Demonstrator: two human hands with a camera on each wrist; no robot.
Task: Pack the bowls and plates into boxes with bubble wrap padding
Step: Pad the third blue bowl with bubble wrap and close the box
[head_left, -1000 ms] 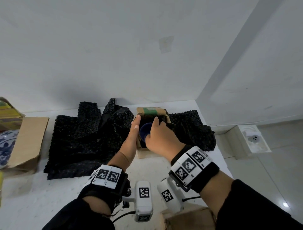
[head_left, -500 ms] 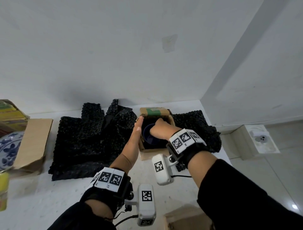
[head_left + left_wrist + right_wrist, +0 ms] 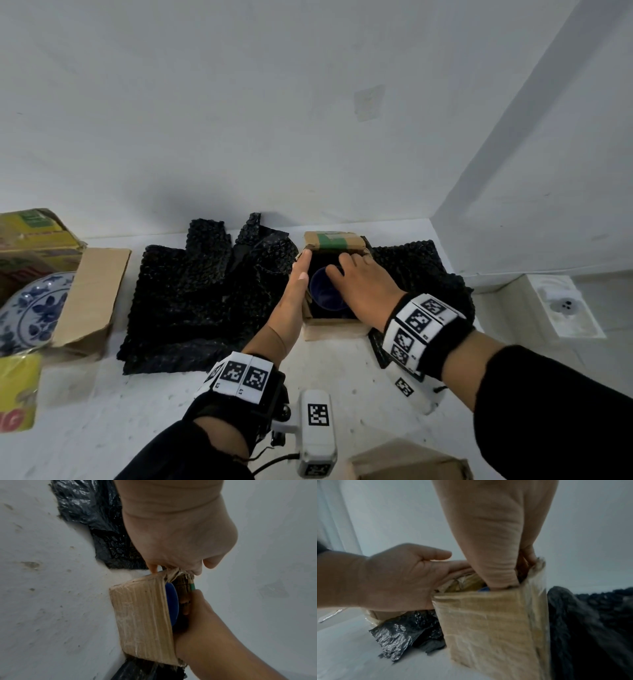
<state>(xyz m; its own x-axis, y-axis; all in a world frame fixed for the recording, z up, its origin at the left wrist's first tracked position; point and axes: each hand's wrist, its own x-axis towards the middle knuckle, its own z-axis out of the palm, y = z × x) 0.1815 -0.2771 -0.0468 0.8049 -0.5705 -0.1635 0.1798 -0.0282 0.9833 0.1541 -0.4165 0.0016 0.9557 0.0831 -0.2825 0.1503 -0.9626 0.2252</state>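
A small open cardboard box (image 3: 335, 330) with green tape on its far flap stands on the white table. A dark blue bowl (image 3: 322, 298) sits inside it, with a dark lining around it. My left hand (image 3: 297, 284) lies flat against the box's left wall, fingers straight. My right hand (image 3: 363, 287) reaches over the opening from the right, its fingers stretched down onto the bowl's rim. In the left wrist view the bowl (image 3: 172, 604) shows as a blue edge behind the box wall (image 3: 142, 615). In the right wrist view my fingers (image 3: 488, 547) dip into the box (image 3: 488, 622).
Black bubble wrap (image 3: 205, 298) is spread left of the box, and more (image 3: 418, 267) lies to its right. At far left a blue-and-white plate (image 3: 30, 315) sits in a larger carton (image 3: 92, 291). A yellow pack (image 3: 17, 390) lies near it. Another carton (image 3: 407, 462) is at the near edge.
My right hand lowered the blue bowl from above the opening down into the box, then flattened over it. The left hand stayed against the box's left wall.
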